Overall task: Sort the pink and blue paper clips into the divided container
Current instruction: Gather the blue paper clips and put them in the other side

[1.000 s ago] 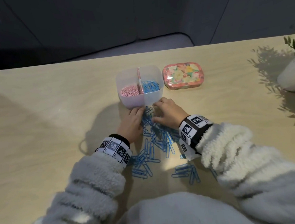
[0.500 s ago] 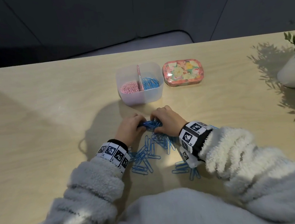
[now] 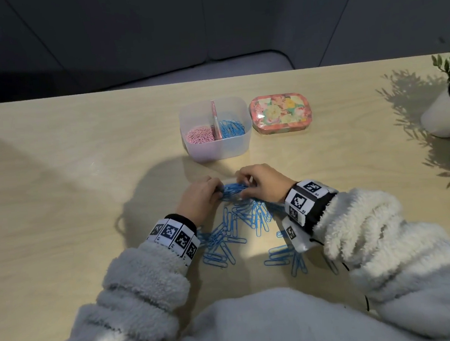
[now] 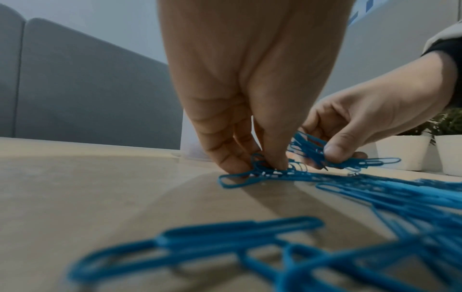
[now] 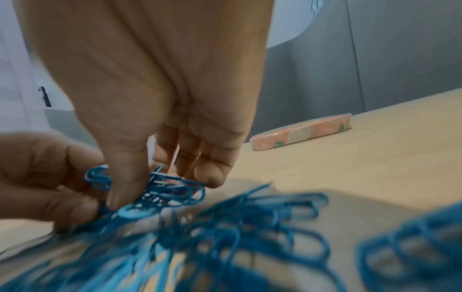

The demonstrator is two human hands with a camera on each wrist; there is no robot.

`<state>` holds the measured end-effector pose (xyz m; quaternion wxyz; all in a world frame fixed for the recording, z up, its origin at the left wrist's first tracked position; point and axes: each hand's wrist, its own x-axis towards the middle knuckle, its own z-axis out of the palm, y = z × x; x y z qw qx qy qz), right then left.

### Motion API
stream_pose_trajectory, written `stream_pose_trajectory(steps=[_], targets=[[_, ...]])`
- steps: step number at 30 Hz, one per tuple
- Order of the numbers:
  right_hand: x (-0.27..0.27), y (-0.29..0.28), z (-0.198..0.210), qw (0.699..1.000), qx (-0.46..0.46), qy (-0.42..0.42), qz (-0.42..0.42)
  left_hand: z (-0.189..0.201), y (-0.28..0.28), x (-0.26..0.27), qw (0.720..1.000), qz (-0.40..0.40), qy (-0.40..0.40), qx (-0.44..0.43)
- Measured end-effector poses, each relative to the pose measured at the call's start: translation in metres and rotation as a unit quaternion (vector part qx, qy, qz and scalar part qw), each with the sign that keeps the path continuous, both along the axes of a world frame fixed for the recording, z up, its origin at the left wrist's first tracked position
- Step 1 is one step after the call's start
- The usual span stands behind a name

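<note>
From the head camera we see our left hand [image 3: 199,199] and right hand [image 3: 263,183] drawn together on the counter [image 3: 81,161], each grip curled onto opposite ends of one bunch of blue paper clips [image 3: 232,189]; we judge the two-sided hold is there to squeeze loose clips into a single clump that will lift without spilling. Just beyond both grips stands the divided container [image 3: 218,150], pink paper clips [image 3: 200,135] in its left compartment and blue clips in its right, so it sits close for a short carry. Its floral lid [image 3: 281,113] lies just to the right of it, out of the way. Nearer our body than the grips, the loose blue clips [image 3: 232,235] are scattered across the counter, which suggests much blue sorting remains; no pink ones show among them. From the left wrist, our left fingertips [image 4: 233,160] press the bunch's near end down against the counter while the right thumb [image 4: 336,152], just to the right, pinches the other end slightly raised. From the right wrist, blurred though it is, our right thumb [image 5: 126,189] bears down on the tangle, the left hand closing on it from the left, and the lid lies well beyond to the right.
</note>
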<state>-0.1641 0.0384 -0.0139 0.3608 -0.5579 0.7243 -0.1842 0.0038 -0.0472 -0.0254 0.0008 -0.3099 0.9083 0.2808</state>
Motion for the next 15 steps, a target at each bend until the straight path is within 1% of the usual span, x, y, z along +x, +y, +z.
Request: stream_pose_trajectory(steps=[3, 5, 8, 11, 12, 15], targets=[[-0.014, -0.007, 0.016, 0.996, -0.014, -0.065, -0.055, 0.000, -0.004, 0.005, 1.000, 0.022, 0.012, 0.010], [-0.027, -0.020, 0.032, 0.990, -0.041, -0.087, -0.100, 0.002, -0.006, 0.006, 0.999, 0.032, 0.018, 0.026], [-0.043, -0.047, 0.057, 0.980, -0.089, -0.070, -0.163, 0.007, -0.010, 0.001, 0.996, 0.059, 0.037, 0.054], [-0.051, -0.075, 0.073, 0.969, -0.081, -0.041, -0.230, 0.019, -0.012, -0.011, 0.990, 0.078, 0.075, 0.086], [-0.052, -0.082, 0.075, 0.968, -0.069, -0.033, -0.240, 0.024, -0.014, -0.015, 0.989, 0.075, 0.085, 0.091], [-0.051, -0.095, 0.079, 0.974, -0.033, -0.018, -0.223, 0.042, -0.021, -0.031, 0.987, 0.073, 0.111, 0.086]])
